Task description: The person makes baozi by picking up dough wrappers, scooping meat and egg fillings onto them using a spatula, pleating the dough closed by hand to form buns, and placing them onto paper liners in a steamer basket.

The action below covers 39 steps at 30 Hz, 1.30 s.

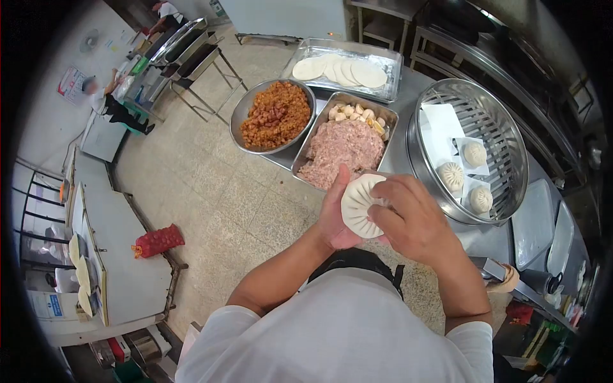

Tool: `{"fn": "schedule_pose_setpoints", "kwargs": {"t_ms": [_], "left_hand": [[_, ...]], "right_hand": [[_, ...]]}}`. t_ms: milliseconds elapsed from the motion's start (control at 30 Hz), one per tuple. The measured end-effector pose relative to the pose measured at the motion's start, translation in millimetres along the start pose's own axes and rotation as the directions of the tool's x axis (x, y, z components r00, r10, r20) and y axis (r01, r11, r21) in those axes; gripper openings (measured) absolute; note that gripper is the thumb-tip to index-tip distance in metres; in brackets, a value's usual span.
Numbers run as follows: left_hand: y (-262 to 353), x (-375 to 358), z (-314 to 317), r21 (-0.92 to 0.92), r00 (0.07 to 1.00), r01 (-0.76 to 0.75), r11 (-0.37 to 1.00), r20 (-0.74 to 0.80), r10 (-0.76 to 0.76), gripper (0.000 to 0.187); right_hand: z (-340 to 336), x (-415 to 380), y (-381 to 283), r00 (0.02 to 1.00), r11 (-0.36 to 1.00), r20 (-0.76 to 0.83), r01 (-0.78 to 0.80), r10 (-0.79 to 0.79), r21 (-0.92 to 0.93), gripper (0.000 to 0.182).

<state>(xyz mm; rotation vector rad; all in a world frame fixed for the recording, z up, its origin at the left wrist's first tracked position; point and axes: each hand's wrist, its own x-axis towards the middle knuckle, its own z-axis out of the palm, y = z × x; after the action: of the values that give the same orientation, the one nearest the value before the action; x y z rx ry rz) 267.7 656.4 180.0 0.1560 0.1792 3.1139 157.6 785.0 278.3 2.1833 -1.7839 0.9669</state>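
Head view, looking down over the chest. I see both hands together on one bun (362, 205), held in the air in front of the body, just off the near edge of the steel counter (402, 143).

- Left hand (336, 217): cupped under and behind the bun, thumb up along its left side. Closed around it.
- Right hand (412, 220): fingers (383, 214) pinched on the bun's right rim, where the pleats run in. Closed on the dough.
- Bun: pale, round, pleated top facing the camera, centre partly hidden by the right fingers. I cannot tell whether the top is fully sealed.

On the counter, from the near edge outward:
- Rectangular tray of minced meat (341, 150), just beyond the hands; pale chunks heaped at its far end.
- Round bowl of orange-brown filling (274, 116), touching the meat tray's left side, at the counter's left edge.
- Flat tray of round dough wrappers (341, 69), overlapped in a row, at the far edge behind both.
- Steel steamer basket (495, 115), right of the meat tray. Three finished buns (452, 175) sit on paper squares in its near-right part, close together but apart; one bare paper lies further back.

Away from the counter: red mesh bag (158, 241) on the tiled floor at left, beside a white table (124, 255). A person (105, 96) stands far off at upper left, another beyond.
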Motion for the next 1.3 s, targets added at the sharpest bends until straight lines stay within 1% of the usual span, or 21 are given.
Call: {"fn": "schedule_pose_setpoints", "kwargs": {"t_ms": [33,100,133,200,233,300,333,400,433,500,533,600,633,700,933,1000,1033,1100,1200,1233,1300], "left_hand": [[1,0,3,0.0,1.0,0.002,1.0,-0.001,-0.002,0.084],[4,1,10,0.04,0.995,0.018,0.999,-0.095,-0.015,0.086],[6,0,9,0.039,0.995,0.02,0.999,-0.094,-0.017,0.086],[7,0,6,0.029,0.993,0.012,1.0,-0.118,-0.008,0.088],[8,0,6,0.027,0.993,0.014,1.0,-0.116,-0.011,0.088],[10,-1,6,0.052,0.996,0.021,0.998,-0.091,-0.017,0.089],[11,-2,6,0.049,0.996,0.022,0.999,-0.093,-0.017,0.089],[14,-3,9,0.038,0.996,0.025,0.999,-0.09,-0.022,0.089],[16,-4,9,0.039,0.996,0.026,0.999,-0.09,-0.022,0.089],[21,-5,7,0.009,1.0,0.023,1.0,0.01,-0.023,0.083],[23,-4,5,0.01,1.0,0.025,1.0,0.012,-0.025,0.083],[26,-2,3,0.008,0.993,0.015,1.0,0.115,-0.016,0.082],[26,-2,3,0.005,0.993,0.022,1.0,0.114,-0.023,0.082],[26,-1,2,-0.014,0.996,0.029,0.999,0.08,-0.028,0.082],[39,3,0,-0.04,0.997,0.073,0.996,0.016,-0.073,0.085],[46,5,7,0.057,0.995,0.075,0.996,-0.073,-0.071,0.09],[49,6,6,0.054,0.995,0.082,0.995,-0.065,-0.078,0.09],[56,8,4,0.09,0.996,0.076,0.993,-0.06,-0.071,0.092],[62,10,6,-0.02,0.995,0.072,0.997,-0.065,-0.073,0.091],[64,10,2,-0.023,0.995,0.079,0.997,-0.063,-0.08,0.091],[68,13,-10,-0.066,0.99,0.122,0.99,0.086,-0.116,0.091]], "right_hand": [[3,1,1,1.0,1.0,-0.001,-0.002,0.002,0.0,0.022],[9,1,4,0.998,0.999,-0.043,0.046,-0.046,0.004,0.02],[10,3,4,0.998,0.999,-0.043,0.045,-0.044,0.003,0.02],[7,4,2,0.999,0.998,0.04,-0.031,0.029,0.056,0.019],[7,4,3,0.999,0.998,0.041,-0.034,0.032,0.054,0.019],[7,6,4,0.998,0.993,0.066,-0.032,0.024,0.11,0.038],[8,7,4,0.997,0.993,0.068,-0.034,0.026,0.111,0.038],[11,11,5,1.0,0.996,-0.029,-0.006,0.009,0.086,0.026],[13,12,5,1.0,0.996,-0.029,-0.006,0.008,0.086,0.026],[18,14,6,0.992,1.0,-0.125,-0.01,0.014,0.028,0.03],[18,15,7,0.992,1.0,-0.126,-0.01,0.013,0.025,0.03],[18,17,8,0.994,1.0,-0.11,-0.021,0.019,-0.015,0.029],[19,17,9,0.993,0.999,-0.111,-0.028,0.026,-0.018,0.029],[21,17,11,0.999,1.0,-0.04,-0.025,0.024,-0.016,0.026],[22,23,10,0.995,0.994,-0.019,-0.095,0.094,-0.06,0.023],[22,28,8,0.981,0.97,-0.172,-0.128,0.093,-0.207,0.023],[23,29,8,0.981,0.967,-0.17,-0.132,0.095,-0.217,0.023],[27,30,6,0.956,0.942,-0.249,-0.219,0.156,-0.253,0.024],[42,36,6,0.958,0.931,-0.262,-0.193,0.112,-0.308,0.023],[45,37,7,0.958,0.929,-0.263,-0.199,0.117,-0.313,0.023],[49,39,7,0.965,0.95,-0.208,-0.209,0.162,-0.232,0.022]]}}
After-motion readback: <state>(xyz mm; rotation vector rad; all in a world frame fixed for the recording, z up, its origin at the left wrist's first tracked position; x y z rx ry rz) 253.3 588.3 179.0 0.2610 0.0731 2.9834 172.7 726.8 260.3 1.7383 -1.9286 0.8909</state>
